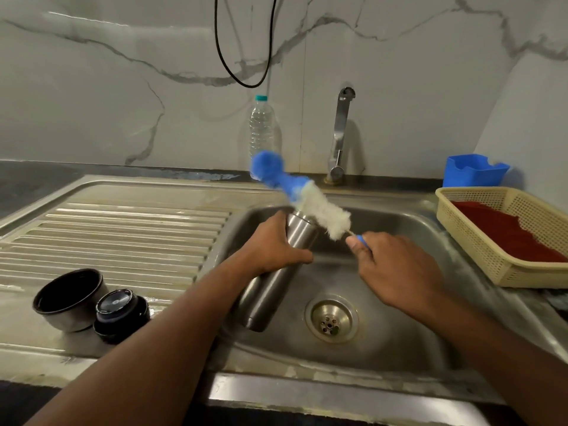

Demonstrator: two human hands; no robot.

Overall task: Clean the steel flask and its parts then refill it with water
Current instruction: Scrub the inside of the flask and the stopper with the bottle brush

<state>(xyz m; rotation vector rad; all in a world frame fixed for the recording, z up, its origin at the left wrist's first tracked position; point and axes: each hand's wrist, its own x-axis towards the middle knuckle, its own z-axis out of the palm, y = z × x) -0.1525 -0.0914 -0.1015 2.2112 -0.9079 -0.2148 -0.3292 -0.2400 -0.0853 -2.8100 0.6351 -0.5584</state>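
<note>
Veined marble wall (123, 87) — steel sink (399, 348), ribbed drainboard (107, 235).

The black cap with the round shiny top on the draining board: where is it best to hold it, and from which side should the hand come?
Grip the black cap around its round side wall, coming from above. It sits with its flat top tilted up, beside the steel cup, so pinching across the free front and right sides looks easiest.

place: home kitchen, I'd say | stainless sink (399, 348) with ribbed drainboard (123, 235) in front of me | swivel tap (339, 136) against marble-look wall tiles (92, 87) | plastic water bottle (261, 127) and dish basket (479, 241) on the dark desk (30, 179)
</note>
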